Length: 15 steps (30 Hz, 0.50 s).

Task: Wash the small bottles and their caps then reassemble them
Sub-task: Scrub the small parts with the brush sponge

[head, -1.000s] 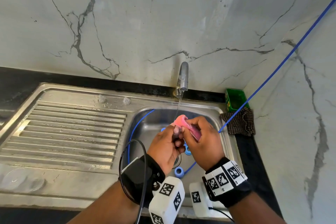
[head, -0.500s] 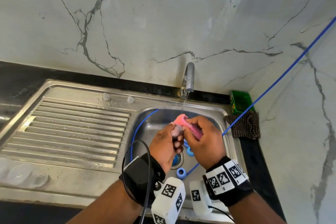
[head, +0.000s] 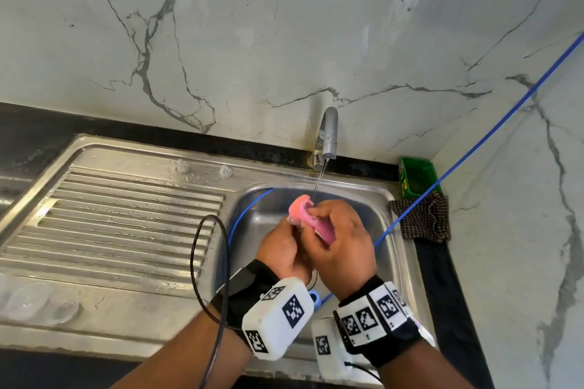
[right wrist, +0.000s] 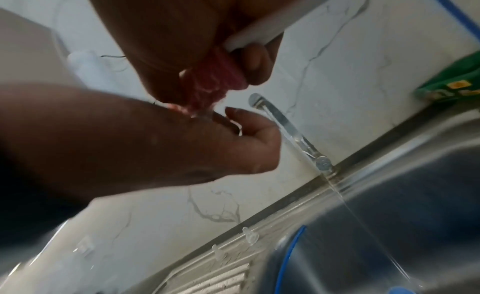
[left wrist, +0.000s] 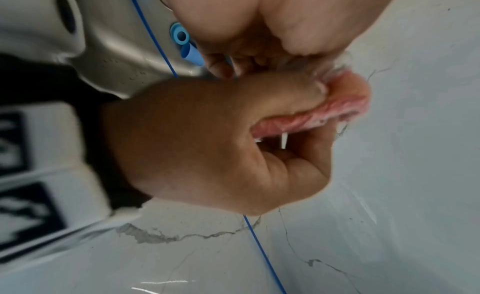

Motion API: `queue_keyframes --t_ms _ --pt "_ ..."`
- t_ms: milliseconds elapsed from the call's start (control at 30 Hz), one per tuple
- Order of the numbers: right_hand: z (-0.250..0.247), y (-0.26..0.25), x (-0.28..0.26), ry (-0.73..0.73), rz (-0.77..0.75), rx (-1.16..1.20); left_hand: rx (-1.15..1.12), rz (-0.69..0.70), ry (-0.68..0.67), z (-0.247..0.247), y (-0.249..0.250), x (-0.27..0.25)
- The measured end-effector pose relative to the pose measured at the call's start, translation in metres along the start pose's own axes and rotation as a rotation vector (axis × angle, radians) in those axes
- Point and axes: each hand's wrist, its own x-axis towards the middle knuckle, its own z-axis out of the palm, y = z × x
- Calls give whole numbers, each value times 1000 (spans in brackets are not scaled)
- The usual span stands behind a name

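Both hands are over the sink basin (head: 390, 230), just under the thin stream from the tap (head: 328, 133). My right hand (head: 335, 230) grips a pink scrub pad (head: 301, 207), also seen in the left wrist view (left wrist: 337, 109) and the right wrist view (right wrist: 207, 82). It presses the pad against a small clear bottle (head: 295, 222), which my left hand (head: 284, 246) holds from below. Pad and fingers hide most of the bottle. Blue caps lie on the basin floor, one cap (head: 315, 297) near my left wrist and another cap (left wrist: 179, 35) beside the drain.
Two small clear bottles (head: 181, 166) (head: 226, 171) stand on the sink's back rim by the ribbed drainboard (head: 126, 218). Clear pieces (head: 34, 303) lie at its near left. A green box (head: 417, 175) and checked cloth (head: 423, 218) sit at right. A blue cable (head: 474, 145) crosses the basin.
The right hand has slid the pink pad further over the bottle, which now shows less. Both hands have stayed under the tap.
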Motion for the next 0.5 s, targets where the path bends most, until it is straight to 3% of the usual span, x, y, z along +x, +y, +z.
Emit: queue_keyframes --t_ms 100,233,300,433,500 --pt "1 0 0 -47 -164 -51 28 -14 -24 0 4 -2" --pt "-7 6 7 -21 -165 -96 9 -35 58 -5 3 3" --pt "-7 6 4 -77 -245 -107 -6 -41 34 -1 4 0" --pt "-10 7 8 -49 -142 -35 46 -40 59 -1 5 0" --pt "-8 6 6 -82 -171 1 43 -27 68 -3 7 3"
